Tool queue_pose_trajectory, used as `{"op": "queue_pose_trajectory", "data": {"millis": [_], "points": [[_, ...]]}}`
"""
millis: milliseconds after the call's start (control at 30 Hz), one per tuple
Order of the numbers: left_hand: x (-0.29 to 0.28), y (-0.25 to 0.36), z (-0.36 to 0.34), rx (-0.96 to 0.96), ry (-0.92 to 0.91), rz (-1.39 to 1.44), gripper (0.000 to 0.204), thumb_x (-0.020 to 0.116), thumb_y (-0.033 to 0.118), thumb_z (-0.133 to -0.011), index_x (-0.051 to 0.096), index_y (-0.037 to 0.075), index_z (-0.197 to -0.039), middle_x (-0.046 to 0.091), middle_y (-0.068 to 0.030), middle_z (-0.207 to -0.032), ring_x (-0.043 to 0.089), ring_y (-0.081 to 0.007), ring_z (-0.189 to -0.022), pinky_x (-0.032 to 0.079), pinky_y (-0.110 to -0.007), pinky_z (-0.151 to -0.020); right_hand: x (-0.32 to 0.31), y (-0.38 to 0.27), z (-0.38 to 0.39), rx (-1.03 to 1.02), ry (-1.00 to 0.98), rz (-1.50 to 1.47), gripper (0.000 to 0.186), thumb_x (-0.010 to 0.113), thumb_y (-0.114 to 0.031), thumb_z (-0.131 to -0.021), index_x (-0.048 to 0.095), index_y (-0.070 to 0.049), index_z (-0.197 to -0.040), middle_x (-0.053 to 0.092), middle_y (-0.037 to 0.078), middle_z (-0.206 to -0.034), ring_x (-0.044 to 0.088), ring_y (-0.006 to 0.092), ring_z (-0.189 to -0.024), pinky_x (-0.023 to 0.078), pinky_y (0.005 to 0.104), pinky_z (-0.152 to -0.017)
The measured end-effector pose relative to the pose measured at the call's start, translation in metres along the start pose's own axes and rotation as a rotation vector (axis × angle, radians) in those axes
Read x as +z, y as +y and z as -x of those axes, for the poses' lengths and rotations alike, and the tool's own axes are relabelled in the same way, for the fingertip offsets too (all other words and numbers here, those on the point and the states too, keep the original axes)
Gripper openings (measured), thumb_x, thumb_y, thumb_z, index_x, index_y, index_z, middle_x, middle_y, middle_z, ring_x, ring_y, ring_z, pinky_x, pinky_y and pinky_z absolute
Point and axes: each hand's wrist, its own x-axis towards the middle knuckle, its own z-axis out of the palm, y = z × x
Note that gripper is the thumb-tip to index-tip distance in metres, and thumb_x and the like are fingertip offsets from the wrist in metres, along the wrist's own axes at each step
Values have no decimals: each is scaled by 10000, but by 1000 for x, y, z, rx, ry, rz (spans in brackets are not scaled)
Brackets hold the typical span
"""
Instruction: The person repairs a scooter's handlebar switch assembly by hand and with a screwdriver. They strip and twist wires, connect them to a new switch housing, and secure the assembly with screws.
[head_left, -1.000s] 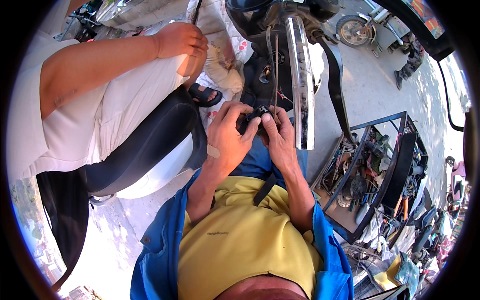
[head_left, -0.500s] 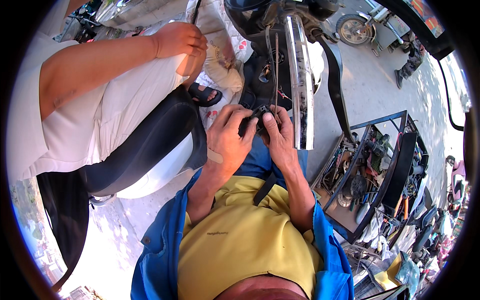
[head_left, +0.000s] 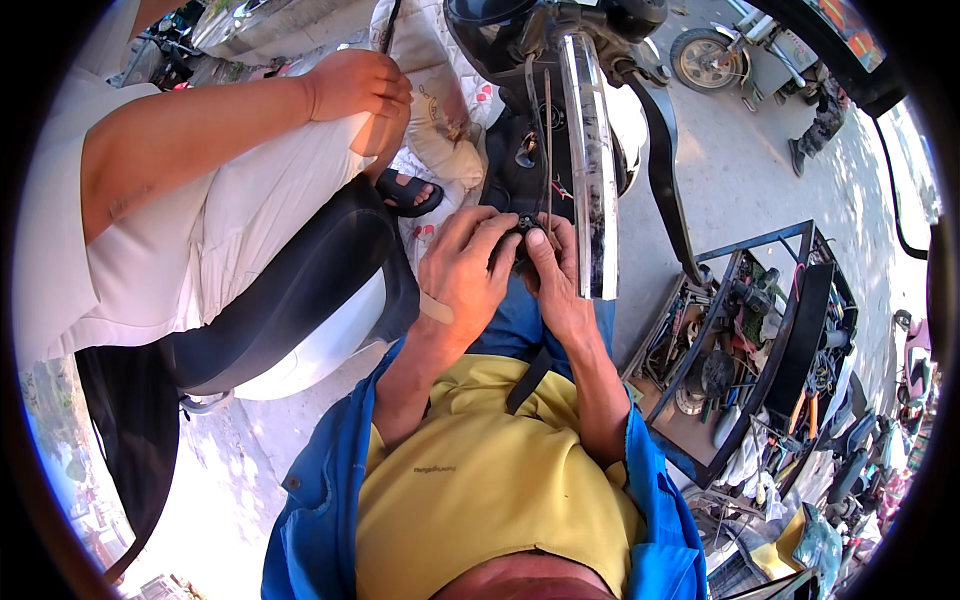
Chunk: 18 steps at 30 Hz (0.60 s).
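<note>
A small black part is held between my two hands at the middle of the picture. My left hand has its fingers curled around the part's left side, with a plaster-like strip at the wrist. On the other side my right hand pinches it, thumb on top. The underside of the part is hidden by my fingers. Thin cables run from the part's area up toward the scooter's front. Just right of my hands stands a long shiny bar in clear, scuffed wrap.
A person with a hand on a knee sits at left on a black scooter seat. To the right stands a blue-framed tool crate full of tools. A parked motorcycle and another person's leg are farther off.
The black part has turned in my grip, and less of it shows between my fingers. My left hand has shifted slightly right. The shiny bar appears slightly farther left.
</note>
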Motion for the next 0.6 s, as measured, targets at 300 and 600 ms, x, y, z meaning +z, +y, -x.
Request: {"op": "queue_pose_trajectory", "data": {"millis": [300, 600], "points": [[9, -3, 0, 45, 71, 26, 194, 826, 40, -843, 746, 38, -1019, 719, -113, -1013, 720, -337, -900, 587, -429, -766, -4, 4, -2, 28, 45, -8, 286, 644, -181, -1065, 610, 1, -1282, 703, 57, -1015, 618, 89, -887, 522, 265, -777], [15, -6, 0, 48, 90, 41, 207, 824, 35, -838, 729, 38, -1022, 717, -118, -1017, 720, -341, -904, 590, -435, -762, -5, 3, -4, 42, 35, -3, 312, 661, -210, -1045, 623, -7, -1279, 705, 58, -1020, 626, 97, -904, 531, 277, -802]]}}
